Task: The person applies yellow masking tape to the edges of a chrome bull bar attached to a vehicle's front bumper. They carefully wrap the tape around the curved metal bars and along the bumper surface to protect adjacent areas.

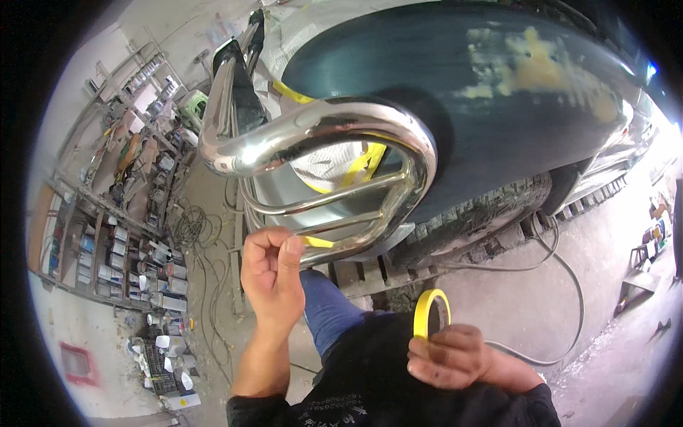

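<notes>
Between the thumb and fingers of my left hand point(272, 281) a short strip of yellow tape point(317, 242) is pinched. The strip lies close to the lower tube of a shiny chrome bumper guard point(334, 117); whether it touches the metal I cannot tell. My right hand point(449, 357) grips a roll of yellow masking tape point(422, 314), held upright in front of my body. Behind the guard, light sheeting point(327, 165) edged with yellow tape covers part of the vehicle. The dark fender point(398, 60) carries a sanded patch point(537, 64) of tan and pale filler.
A black tire point(477, 220) sits beneath the fender, near wooden slats point(370, 274). A grey hose point(580, 299) loops across the floor at right, and coiled cables point(196, 226) lie at left. Shelves of cans point(114, 256) line the left wall.
</notes>
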The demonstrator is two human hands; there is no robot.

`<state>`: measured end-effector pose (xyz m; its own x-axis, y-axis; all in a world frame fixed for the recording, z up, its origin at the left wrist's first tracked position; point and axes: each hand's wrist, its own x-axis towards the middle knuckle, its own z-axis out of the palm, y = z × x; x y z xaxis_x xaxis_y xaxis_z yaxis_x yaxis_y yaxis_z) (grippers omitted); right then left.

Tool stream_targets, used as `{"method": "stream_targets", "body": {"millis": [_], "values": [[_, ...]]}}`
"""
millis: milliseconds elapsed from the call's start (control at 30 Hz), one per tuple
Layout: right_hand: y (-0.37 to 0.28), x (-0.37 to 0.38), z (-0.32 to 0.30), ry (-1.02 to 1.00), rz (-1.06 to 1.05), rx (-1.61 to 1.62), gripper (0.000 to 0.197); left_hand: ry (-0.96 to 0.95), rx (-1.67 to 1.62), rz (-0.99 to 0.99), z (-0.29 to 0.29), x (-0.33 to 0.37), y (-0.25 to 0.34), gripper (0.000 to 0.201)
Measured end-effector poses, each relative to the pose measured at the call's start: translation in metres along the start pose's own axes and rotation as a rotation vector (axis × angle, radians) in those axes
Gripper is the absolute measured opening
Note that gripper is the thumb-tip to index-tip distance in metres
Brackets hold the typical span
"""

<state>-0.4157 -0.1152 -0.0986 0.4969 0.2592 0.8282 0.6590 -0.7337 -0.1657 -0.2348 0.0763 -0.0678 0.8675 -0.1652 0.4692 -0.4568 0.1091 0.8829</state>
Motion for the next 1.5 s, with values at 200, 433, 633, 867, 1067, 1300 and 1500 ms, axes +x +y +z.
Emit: {"method": "stream_targets", "body": {"millis": [200,433,633,867,1067,1300,1500], "values": [[0.014,-0.021,0.019,-0.024,0.249,0.147,0.046,-0.160,0.425,0.387,0.019,0.053,0.011,0.008],[0.014,-0.035,0.025,-0.060,0.324,0.162,0.042,-0.540,0.446,0.105,0.032,0.094,0.028,0.018],[0.015,-0.031,0.025,-0.096,0.334,0.151,0.035,-0.594,0.765,0.298,0.039,0.125,0.005,0.028],[0.018,-0.035,0.026,-0.075,0.354,0.165,0.034,-0.689,0.701,0.002,0.062,0.135,0.016,0.042],[0.021,-0.034,0.029,-0.083,0.371,0.156,0.034,-0.615,1.027,0.549,0.063,0.136,-0.002,0.031],[0.025,-0.034,0.031,-0.098,0.351,0.173,0.031,-0.482,1.224,0.676,0.072,0.133,-0.009,0.027],[0.023,-0.034,0.031,-0.073,0.346,0.176,0.028,-0.522,0.757,0.489,0.063,0.157,-0.015,0.022]]}}
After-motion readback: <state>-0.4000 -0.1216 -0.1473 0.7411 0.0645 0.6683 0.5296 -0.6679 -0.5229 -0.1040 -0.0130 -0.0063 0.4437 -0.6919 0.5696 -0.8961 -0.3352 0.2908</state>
